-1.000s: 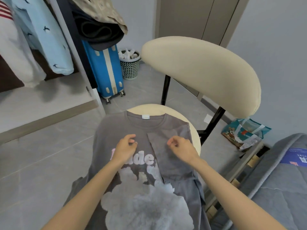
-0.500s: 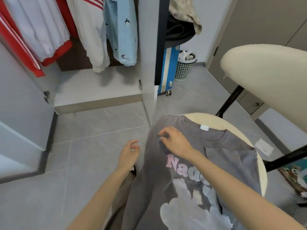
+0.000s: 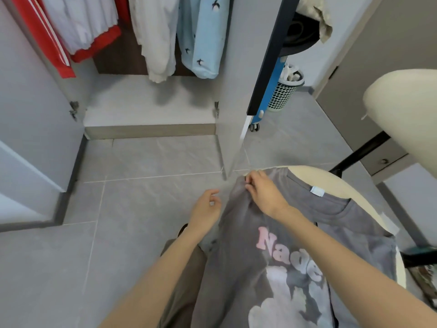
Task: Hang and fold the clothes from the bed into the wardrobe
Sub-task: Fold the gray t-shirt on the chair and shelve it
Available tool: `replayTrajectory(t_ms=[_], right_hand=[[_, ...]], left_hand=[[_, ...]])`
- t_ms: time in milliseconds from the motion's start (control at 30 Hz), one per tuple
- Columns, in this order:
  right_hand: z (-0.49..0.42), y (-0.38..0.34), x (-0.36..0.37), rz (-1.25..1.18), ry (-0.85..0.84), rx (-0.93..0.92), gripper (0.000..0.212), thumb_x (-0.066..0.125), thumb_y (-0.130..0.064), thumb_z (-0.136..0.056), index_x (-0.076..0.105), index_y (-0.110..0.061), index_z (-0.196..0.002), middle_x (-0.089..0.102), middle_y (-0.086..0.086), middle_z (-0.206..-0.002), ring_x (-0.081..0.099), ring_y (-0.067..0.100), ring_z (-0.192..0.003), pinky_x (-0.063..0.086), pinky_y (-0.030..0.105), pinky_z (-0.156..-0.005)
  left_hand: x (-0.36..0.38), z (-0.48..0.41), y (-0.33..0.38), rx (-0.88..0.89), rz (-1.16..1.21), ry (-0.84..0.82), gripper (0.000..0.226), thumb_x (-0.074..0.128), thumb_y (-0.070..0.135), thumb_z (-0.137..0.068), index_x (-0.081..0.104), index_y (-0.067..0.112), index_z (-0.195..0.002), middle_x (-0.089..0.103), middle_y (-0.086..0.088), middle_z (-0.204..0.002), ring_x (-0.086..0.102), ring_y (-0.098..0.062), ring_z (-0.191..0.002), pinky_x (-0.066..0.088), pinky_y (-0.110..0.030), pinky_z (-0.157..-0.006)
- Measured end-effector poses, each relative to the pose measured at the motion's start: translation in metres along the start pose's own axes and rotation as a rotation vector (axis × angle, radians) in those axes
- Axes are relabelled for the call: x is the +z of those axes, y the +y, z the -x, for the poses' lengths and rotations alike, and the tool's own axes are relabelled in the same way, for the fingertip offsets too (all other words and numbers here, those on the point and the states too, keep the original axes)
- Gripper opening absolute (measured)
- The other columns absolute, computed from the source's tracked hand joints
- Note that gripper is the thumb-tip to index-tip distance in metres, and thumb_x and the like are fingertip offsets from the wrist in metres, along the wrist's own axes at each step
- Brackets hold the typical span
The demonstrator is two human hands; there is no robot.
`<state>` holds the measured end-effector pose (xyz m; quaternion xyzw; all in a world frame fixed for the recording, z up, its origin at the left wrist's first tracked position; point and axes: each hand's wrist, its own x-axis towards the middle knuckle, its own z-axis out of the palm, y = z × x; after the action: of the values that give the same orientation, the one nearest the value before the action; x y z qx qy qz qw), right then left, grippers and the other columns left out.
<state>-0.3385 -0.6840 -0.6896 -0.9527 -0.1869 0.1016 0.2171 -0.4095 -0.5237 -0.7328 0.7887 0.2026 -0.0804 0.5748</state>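
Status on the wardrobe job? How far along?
Done: a light blue shirt and others hang in the wardrobe. In hand: grey T-shirt on the chair seat, right hand pinching its shoulder edge, left hand free. Left: finish folding, put it away.

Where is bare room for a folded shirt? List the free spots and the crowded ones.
Free: the pale wardrobe floor panel, behind the wooden plinth and below the hanging clothes; the grey tiled floor before it. Crowded: the cream round chair seat, covered by the grey printed T-shirt.
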Motion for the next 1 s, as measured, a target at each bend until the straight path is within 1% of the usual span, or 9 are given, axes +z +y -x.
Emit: replayTrajectory(t_ms=[167, 333, 433, 533, 600, 700, 800, 900, 1000], right_hand=[[0.056, 0.035, -0.024, -0.106, 0.151, -0.034, 0.009, 0.043, -0.008, -0.100, 0.043, -0.011, -0.092, 0.046, 0.005, -0.093, 0.044, 0.021, -0.081, 0.033, 0.027, -0.070], [0.095, 0.072, -0.030, 0.204, -0.106, 0.083, 0.017, 0.040, 0.000, -0.097, 0.036, -0.015, -0.091, 0.045, 0.007, -0.098, 0.048, 0.029, -0.089, 0.039, 0.035, -0.073], [0.101, 0.075, -0.031, 0.373, -0.141, 0.180, 0.011, 0.040, -0.007, -0.097, 0.045, -0.013, -0.104, 0.047, 0.007, -0.115, 0.045, 0.025, -0.106, 0.043, 0.034, -0.076], [0.093, 0.067, -0.032, 0.522, -0.109, 0.178, 0.023, 0.044, -0.010, -0.092, 0.052, -0.012, -0.114, 0.035, 0.004, -0.137, 0.036, 0.024, -0.121, 0.042, 0.034, -0.086], [0.085, 0.059, -0.033, 0.545, -0.075, 0.111, 0.021, 0.046, -0.012, -0.090, 0.056, -0.012, -0.109, 0.030, 0.001, -0.147, 0.033, 0.024, -0.126, 0.036, 0.034, -0.092], [0.076, 0.047, -0.036, 0.322, -0.057, 0.126, 0.016, 0.039, -0.017, -0.095, 0.053, -0.013, -0.100, 0.059, 0.006, -0.122, 0.051, 0.026, -0.113, 0.032, 0.034, -0.093], [0.065, 0.039, -0.037, 0.136, -0.092, 0.245, 0.020, 0.029, -0.030, -0.099, 0.045, -0.019, -0.094, 0.062, 0.004, -0.090, 0.057, 0.028, -0.094, 0.032, 0.039, -0.089], [0.052, 0.028, -0.039, -0.002, -0.157, 0.358, 0.035, 0.030, -0.053, -0.098, 0.052, -0.028, -0.105, 0.062, -0.006, -0.103, 0.054, 0.022, -0.107, 0.026, 0.046, -0.096], [0.039, 0.015, -0.042, 0.043, -0.350, 0.321, 0.036, 0.047, -0.044, -0.092, 0.054, -0.036, -0.126, 0.062, -0.019, -0.103, 0.052, 0.019, -0.116, 0.024, 0.044, -0.099]], left_hand=[[0.017, 0.000, 0.006, 0.017, -0.039, -0.095, 0.049, 0.046, 0.024, -0.098, 0.036, 0.025, -0.145, 0.040, -0.001, -0.147, 0.044, -0.020, -0.129, 0.035, -0.036, -0.110], [0.044, 0.006, 0.011, -0.088, -0.318, -0.140, 0.059, 0.041, 0.045, -0.098, 0.020, 0.032, -0.151, 0.024, -0.009, -0.155, 0.020, -0.033, -0.142, 0.015, -0.050, -0.116], [0.051, 0.005, 0.006, -0.098, -0.212, -0.240, 0.066, 0.047, 0.049, -0.095, 0.021, 0.026, -0.151, 0.033, -0.004, -0.152, 0.030, -0.029, -0.139, 0.023, -0.046, -0.115], [0.051, 0.004, 0.003, -0.154, 0.051, -0.273, 0.068, 0.061, 0.041, -0.091, 0.032, 0.014, -0.146, 0.043, -0.006, -0.146, 0.043, -0.025, -0.131, 0.037, -0.038, -0.109], [0.049, 0.004, 0.001, -0.148, -0.006, -0.226, 0.064, 0.066, 0.038, -0.088, 0.040, 0.012, -0.140, 0.047, -0.006, -0.140, 0.047, -0.024, -0.125, 0.041, -0.036, -0.103], [0.038, 0.002, 0.003, -0.046, -0.146, -0.109, 0.049, 0.069, 0.031, -0.086, 0.050, 0.010, -0.126, 0.056, -0.006, -0.125, 0.053, -0.023, -0.112, 0.044, -0.031, -0.086], [0.018, 0.006, 0.013, 0.092, -0.174, -0.028, 0.036, 0.071, 0.028, -0.083, 0.055, 0.012, -0.112, 0.059, -0.001, -0.107, 0.055, -0.019, -0.098, 0.039, -0.025, -0.074], [-0.006, 0.013, 0.027, 0.216, -0.132, 0.023, 0.022, 0.071, 0.022, -0.084, 0.055, 0.021, -0.099, 0.059, 0.010, -0.092, 0.054, -0.012, -0.090, 0.036, -0.013, -0.064], [-0.030, 0.024, 0.038, 0.338, -0.132, 0.051, 0.023, 0.070, 0.016, -0.086, 0.053, 0.023, -0.101, 0.057, 0.014, -0.091, 0.052, -0.006, -0.087, 0.036, -0.007, -0.066]])
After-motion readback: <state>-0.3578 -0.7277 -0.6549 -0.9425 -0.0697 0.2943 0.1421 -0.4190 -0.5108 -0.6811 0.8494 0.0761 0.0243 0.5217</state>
